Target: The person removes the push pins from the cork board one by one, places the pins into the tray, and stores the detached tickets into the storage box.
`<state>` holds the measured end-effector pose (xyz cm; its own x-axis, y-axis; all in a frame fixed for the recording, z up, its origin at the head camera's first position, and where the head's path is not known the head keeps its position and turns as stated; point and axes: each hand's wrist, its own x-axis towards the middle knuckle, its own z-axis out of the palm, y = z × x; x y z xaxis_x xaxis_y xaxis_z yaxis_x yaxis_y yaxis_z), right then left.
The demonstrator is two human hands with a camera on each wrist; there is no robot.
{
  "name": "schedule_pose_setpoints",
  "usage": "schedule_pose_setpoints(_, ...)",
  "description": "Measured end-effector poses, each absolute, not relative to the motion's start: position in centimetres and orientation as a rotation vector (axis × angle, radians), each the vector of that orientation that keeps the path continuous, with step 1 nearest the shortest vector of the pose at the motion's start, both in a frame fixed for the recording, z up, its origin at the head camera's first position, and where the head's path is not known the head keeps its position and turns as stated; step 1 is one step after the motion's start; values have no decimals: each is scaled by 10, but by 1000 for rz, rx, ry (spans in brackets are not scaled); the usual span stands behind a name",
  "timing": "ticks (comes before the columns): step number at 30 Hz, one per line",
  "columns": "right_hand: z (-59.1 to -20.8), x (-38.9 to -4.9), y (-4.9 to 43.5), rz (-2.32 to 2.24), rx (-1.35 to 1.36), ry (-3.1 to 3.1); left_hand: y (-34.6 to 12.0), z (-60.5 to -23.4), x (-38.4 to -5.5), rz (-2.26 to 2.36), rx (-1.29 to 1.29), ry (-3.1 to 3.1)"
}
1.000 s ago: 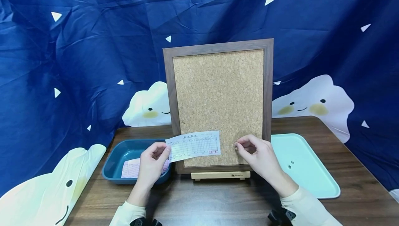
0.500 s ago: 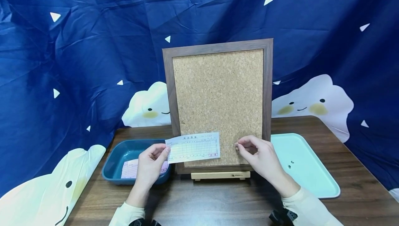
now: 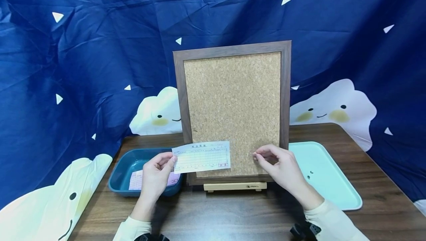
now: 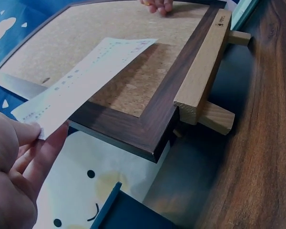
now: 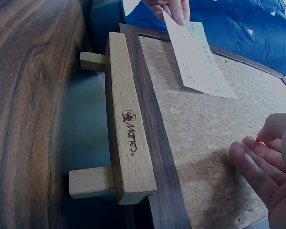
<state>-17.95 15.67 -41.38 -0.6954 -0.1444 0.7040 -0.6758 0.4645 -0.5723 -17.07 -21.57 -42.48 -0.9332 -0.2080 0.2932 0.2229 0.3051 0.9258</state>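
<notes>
My left hand pinches the left edge of a printed paper slip, thumb in front and fingers behind. The slip, pale blue-white with a ruled table and a small red box, hangs in front of the lower left of a framed cork board. In the left wrist view the slip slants over the frame, its far end apart from the cork. My right hand, near the lower right of the cork, pinches a tiny thumbtack-like piece between thumb and index finger; the fingertips mostly hide it.
A wooden stand supports the board. At left, a blue tub contains pink printed slips. At right lies a mint-green tray with several tiny dark pieces. A blue cloth hangs behind the table.
My left hand has drawn the slip slightly leftward, away from my right hand. My right hand has shifted a touch to the right, still pinching the tiny piece.
</notes>
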Motion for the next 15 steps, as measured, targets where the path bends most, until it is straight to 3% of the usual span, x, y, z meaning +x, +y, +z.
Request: schedule_pose_setpoints(15, -416, -180, 170, 1229, 675, -2154, -224, -423, -169, -1597, 31, -2224)
